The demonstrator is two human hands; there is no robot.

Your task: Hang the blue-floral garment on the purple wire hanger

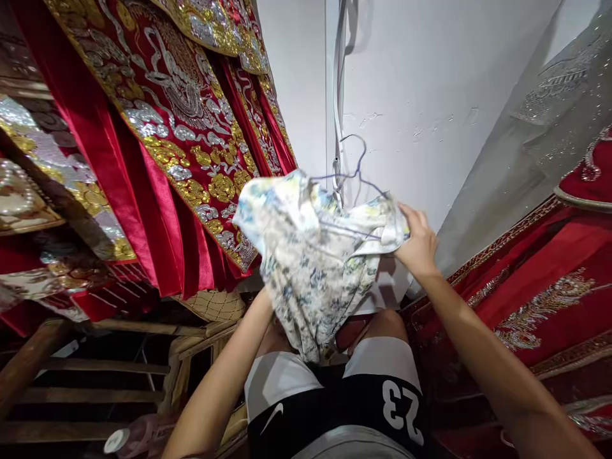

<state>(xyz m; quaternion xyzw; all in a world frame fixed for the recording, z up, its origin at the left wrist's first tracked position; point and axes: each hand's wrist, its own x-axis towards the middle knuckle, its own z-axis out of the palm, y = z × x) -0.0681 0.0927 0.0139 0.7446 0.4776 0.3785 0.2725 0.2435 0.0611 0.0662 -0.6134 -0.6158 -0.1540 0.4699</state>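
In front of me a floral garment, pale with blue and yellow print, hangs on a thin dark-blue wire hanger. The hanger's hook points up toward the wall, and part of its frame shows at the neckline. My right hand grips the garment at its right shoulder, fingers partly behind the cloth. My left hand is covered by the garment; only its wrist and forearm show, coming up under the left side. The cloth on the left is slightly blurred.
Red embroidered costumes with gold and silver sequins hang at left. More red garments and a sheer white beaded one are at right. Cables run down the white wall. A wooden chair and a capped bottle stand lower left.
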